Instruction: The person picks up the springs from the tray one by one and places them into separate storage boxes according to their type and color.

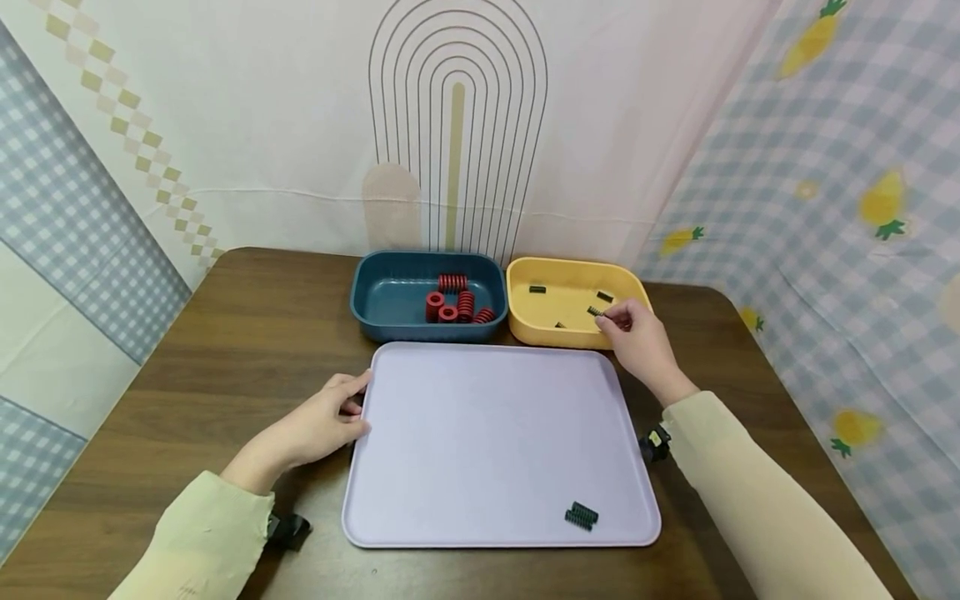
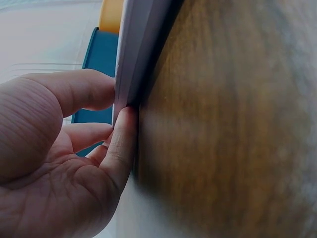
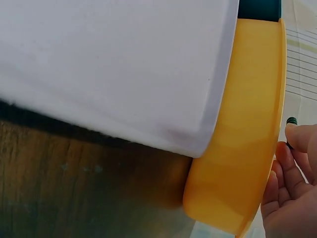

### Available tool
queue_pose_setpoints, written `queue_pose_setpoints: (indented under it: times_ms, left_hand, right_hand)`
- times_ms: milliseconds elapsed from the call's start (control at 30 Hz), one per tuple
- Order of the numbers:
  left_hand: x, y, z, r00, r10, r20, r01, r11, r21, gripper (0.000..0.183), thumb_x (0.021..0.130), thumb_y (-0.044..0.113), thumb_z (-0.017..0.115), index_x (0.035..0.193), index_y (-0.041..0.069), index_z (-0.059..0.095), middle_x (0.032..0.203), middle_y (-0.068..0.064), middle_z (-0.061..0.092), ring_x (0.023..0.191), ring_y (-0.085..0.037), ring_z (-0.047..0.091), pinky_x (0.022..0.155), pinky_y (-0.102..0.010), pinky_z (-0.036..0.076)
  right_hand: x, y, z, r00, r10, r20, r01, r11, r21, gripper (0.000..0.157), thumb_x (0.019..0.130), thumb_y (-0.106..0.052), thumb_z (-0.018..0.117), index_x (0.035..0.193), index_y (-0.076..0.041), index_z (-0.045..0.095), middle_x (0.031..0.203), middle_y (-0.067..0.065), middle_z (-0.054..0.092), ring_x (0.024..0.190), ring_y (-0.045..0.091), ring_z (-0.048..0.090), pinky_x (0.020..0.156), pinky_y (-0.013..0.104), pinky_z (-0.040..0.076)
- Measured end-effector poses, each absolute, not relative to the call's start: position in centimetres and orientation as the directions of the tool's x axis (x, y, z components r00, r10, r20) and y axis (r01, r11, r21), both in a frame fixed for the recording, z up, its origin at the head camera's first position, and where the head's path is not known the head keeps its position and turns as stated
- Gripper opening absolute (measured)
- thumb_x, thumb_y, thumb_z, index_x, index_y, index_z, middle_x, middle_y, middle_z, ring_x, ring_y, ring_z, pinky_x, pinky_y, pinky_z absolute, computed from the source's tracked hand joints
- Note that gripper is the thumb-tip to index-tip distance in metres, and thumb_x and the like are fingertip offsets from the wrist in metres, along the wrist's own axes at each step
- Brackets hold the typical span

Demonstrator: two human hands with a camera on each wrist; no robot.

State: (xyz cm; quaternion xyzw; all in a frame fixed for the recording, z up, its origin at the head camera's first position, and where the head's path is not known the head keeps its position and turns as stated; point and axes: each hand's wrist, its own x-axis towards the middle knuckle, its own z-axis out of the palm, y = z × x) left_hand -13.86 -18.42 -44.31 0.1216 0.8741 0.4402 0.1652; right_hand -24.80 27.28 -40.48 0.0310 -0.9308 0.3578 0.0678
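Note:
My right hand (image 1: 637,337) is over the front right of the yellow bin (image 1: 551,335), pinching a small dark green spring (image 3: 291,120) between thumb and fingertips. Several more green springs lie inside that bin. My left hand (image 1: 318,425) is at the left edge of the pale lilac tray (image 1: 487,442). Its fingertips touch the rim from outside, as the left wrist view shows, with the fingers fairly straight. Two green springs (image 1: 581,516) lie side by side near the tray's front right corner.
A dark teal bin (image 1: 390,330) holding several thick red springs (image 1: 452,284) stands left of the yellow one, both behind the tray on a brown wooden table (image 1: 247,333). Patterned cloth hangs behind and at both sides.

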Motion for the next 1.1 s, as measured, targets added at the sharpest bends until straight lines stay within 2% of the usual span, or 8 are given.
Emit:
queue_pose_setpoints:
  times_ms: [667, 867, 1100]
  left_hand:
    - [-13.8, -18.4, -44.2, -0.916, 0.358, -0.18, 0.061, 0.568, 0.821, 0.074, 0.089, 0.004, 0.062, 0.152, -0.002, 0.023, 0.134, -0.017, 0.036, 0.102, -0.023, 0.049, 0.078, -0.027, 0.047]
    - [-13.7, -18.4, -44.2, -0.916, 0.357, -0.184, 0.056, 0.568, 0.821, 0.074, 0.09, 0.004, 0.062, 0.152, -0.001, 0.022, 0.134, -0.017, 0.036, 0.103, -0.024, 0.049, 0.079, -0.027, 0.047]
    - [-13.7, -18.3, -44.2, -0.917, 0.353, -0.185, 0.054, 0.568, 0.821, 0.074, 0.089, 0.002, 0.061, 0.151, -0.002, 0.022, 0.134, -0.017, 0.035, 0.103, -0.024, 0.049, 0.079, -0.027, 0.047]
  right_hand:
    - [-25.4, 27.2, -40.8, -0.984, -0.03, 0.178, -0.137, 0.769, -0.625, 0.023, 0.095, -0.029, 0.062, 0.104, -0.007, 0.063, 0.099, 0.009, 0.061, 0.089, 0.024, 0.056, 0.075, 0.039, 0.047]
    - [-24.7, 27.3, -40.2, -0.982, -0.045, 0.184, -0.155, 0.747, -0.646, 0.032, 0.095, -0.03, 0.062, 0.116, -0.007, 0.062, 0.107, 0.009, 0.063, 0.097, 0.023, 0.055, 0.084, 0.04, 0.045]
    - [-22.2, 27.5, -39.2, -0.967, -0.169, 0.192, -0.254, 0.728, -0.637, 0.046, 0.091, -0.038, 0.066, 0.126, -0.008, 0.06, 0.115, 0.01, 0.064, 0.103, 0.022, 0.058, 0.088, 0.041, 0.045]
